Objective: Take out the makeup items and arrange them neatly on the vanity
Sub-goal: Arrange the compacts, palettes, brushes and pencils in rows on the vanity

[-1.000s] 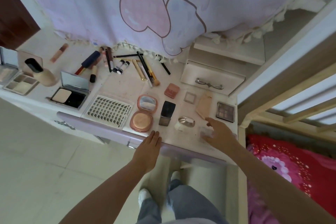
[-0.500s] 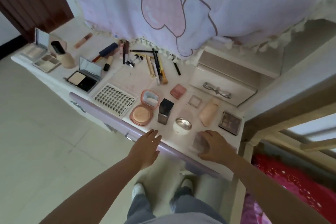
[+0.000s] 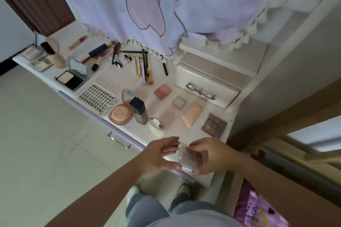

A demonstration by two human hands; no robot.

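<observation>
Nearest the camera, both hands meet above the front edge of the vanity [image 3: 129,86]. The right hand [image 3: 212,155] grasps a clear-cased palette [image 3: 192,155] with brownish pans, thumb below and fingers curled over its far side; the palette is lifted clear of the surface. The left hand [image 3: 158,155] touches the palette's left edge with thumb and loosely extended fingers; whether it actually pinches the case cannot be determined. Just beyond the hands, on the vanity top, stand a white round jar [image 3: 156,125] with a metallic lid and a dark square bottle [image 3: 139,110]. Beside the bottle lies an open pink compact [image 3: 122,111], and left of it a lash tray [image 3: 97,98]. To the right lie a peach tube [image 3: 192,112] and a dark eyeshadow palette [image 3: 215,125], apart from each other. Farther back are a pink blush pan [image 3: 162,91], a cluster of pencils and brushes [image 3: 145,68], and an open black powder compact [image 3: 72,77]. A lilac curtain [image 3: 166,5] hangs over the rear edge.
</observation>
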